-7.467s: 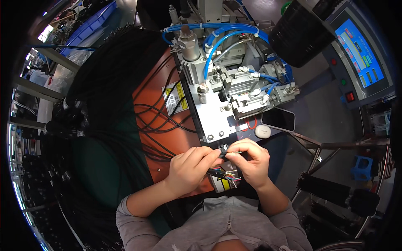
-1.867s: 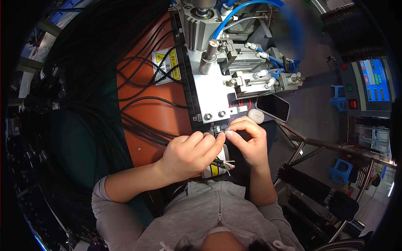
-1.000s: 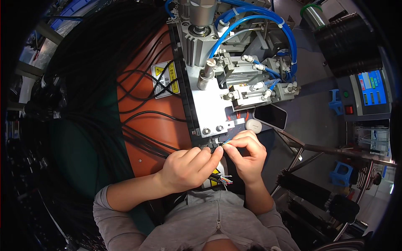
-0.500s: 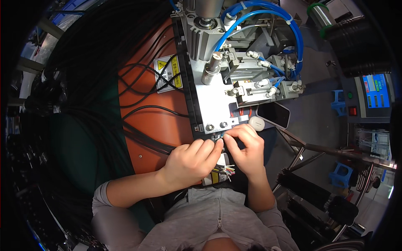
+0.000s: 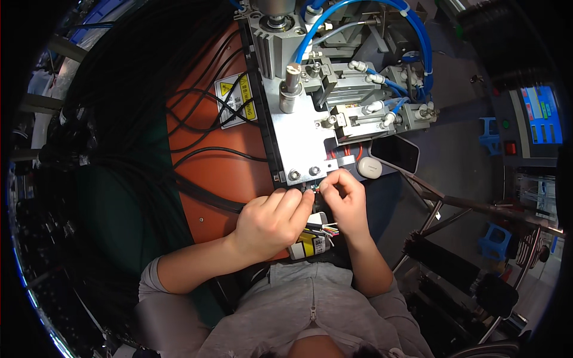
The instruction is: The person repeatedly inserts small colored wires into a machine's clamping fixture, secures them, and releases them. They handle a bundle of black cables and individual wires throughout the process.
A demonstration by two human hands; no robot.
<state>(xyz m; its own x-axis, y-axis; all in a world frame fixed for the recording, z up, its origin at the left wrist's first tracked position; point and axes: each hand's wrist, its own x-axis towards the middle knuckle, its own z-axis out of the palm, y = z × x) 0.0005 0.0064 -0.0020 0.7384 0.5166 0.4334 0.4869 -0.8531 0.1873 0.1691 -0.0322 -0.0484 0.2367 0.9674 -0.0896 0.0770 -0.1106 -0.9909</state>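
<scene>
My left hand (image 5: pixel 267 222) is closed, with thumb and forefinger pinched at the front edge of a metal machine plate (image 5: pixel 296 146). Facing it, my right hand (image 5: pixel 346 201) pinches too, its fingertips a short gap away. Between the fingertips show thin coloured wires (image 5: pixel 316 188), with blue and red bits; their ends are too small to make out. Below the left hand's fingers fans a bundle of stripped wire ends (image 5: pixel 325 230), white, yellow, red and black. Black cables (image 5: pixel 209 196) run in from the left and pass behind the left hand.
Pneumatic cylinders (image 5: pixel 358 122) with blue air hoses (image 5: pixel 427 45) stand on the machine. A phone (image 5: pixel 395 154) and a white rounded case (image 5: pixel 370 168) lie right of the plate. An orange-brown board (image 5: pixel 206 173) carries a warning label (image 5: pixel 236 101). A control screen (image 5: pixel 542 116) is far right.
Both hands remain pinched at the plate's front edge. The right hand has shifted slightly left and its fingers have curled more. The whole view has moved a little.
</scene>
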